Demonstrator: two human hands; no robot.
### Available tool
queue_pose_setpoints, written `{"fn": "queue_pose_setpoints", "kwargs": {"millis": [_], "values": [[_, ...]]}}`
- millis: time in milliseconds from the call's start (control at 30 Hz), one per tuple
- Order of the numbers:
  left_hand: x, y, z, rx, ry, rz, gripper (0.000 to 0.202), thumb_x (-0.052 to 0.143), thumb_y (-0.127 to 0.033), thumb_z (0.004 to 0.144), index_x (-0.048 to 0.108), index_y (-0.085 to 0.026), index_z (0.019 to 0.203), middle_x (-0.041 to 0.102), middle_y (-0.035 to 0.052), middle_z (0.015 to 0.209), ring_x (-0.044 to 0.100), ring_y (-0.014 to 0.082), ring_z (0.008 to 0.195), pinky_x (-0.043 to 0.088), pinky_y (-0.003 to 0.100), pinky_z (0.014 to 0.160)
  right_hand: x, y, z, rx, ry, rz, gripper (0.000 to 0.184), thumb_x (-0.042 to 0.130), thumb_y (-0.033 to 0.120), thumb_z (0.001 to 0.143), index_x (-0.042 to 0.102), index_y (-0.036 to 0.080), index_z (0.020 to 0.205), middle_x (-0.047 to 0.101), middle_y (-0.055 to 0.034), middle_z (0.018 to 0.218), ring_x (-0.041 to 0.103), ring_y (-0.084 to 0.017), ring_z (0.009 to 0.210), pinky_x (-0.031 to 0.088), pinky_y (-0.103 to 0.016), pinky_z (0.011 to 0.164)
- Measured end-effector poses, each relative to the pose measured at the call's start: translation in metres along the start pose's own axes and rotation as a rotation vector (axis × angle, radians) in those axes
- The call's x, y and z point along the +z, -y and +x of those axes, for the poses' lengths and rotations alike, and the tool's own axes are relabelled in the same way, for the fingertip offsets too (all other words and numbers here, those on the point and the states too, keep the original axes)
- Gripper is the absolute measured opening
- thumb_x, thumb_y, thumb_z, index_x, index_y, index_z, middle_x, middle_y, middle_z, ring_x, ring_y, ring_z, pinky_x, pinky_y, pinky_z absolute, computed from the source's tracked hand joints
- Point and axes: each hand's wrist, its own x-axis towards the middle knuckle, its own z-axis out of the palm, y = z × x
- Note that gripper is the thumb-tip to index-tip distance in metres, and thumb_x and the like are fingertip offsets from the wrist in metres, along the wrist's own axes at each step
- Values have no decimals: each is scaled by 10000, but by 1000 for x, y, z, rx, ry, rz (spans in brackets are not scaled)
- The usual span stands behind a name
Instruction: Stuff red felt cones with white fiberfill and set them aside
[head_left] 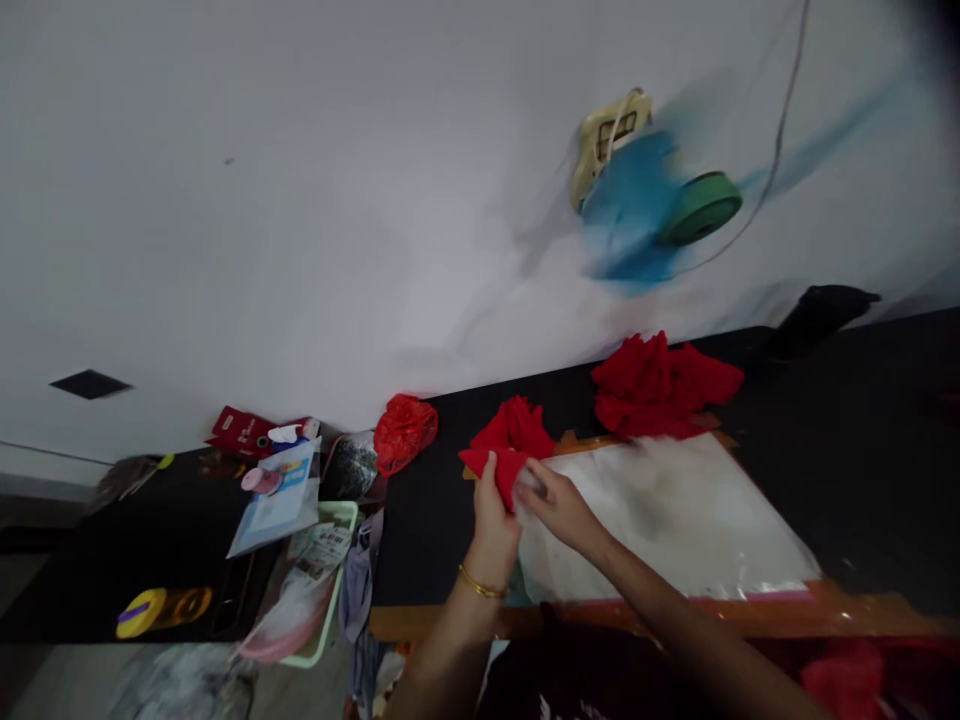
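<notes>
My left hand (495, 515), with a gold bangle at the wrist, grips a folded piece of red cloth (504, 470), the thumb lying on top. My right hand (561, 508) is closed at the cloth's right edge, fingertips pinching it; a pale blur shows beside them. Just behind is a small heap of red cloth (517, 425), partly covered by the held piece. A larger red cloth pile (660, 385) lies farther right, at the back of the black table. Under my right forearm is a white sheet (675, 520) taped down with brown tape.
A blurred blue-bladed fan (637, 200) hangs on the wall above the table. On the left are a red plastic bag (405, 433), a pale green basket (326, 630), a clear folder (281, 495) with a pink spool (262, 481), and a yellow-lidded jar (142, 612). A dark object (817, 320) stands back right.
</notes>
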Motion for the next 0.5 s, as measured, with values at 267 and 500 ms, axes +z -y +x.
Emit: {"fn": "queue_pose_setpoints", "kwargs": {"millis": [267, 500], "values": [[-3, -10, 11, -200, 78, -77, 314, 706, -411, 750, 697, -129, 886, 730, 88, 864, 699, 222, 823, 550, 365, 865, -21, 9, -32, -373, -4, -505, 451, 546, 204, 890, 539, 263, 1338, 562, -102, 1359, 554, -259, 1164, 455, -452, 1003], [4, -4, -4, -73, 117, 16, 304, 782, -259, 696, 691, -150, 965, 742, 57, 909, 699, 172, 790, 535, 302, 851, -19, -5, -30, -267, 276, -636, 402, 449, 98, 865, 567, 184, 1240, 656, -105, 1186, 609, -228, 1079, 511, -351, 900]]}}
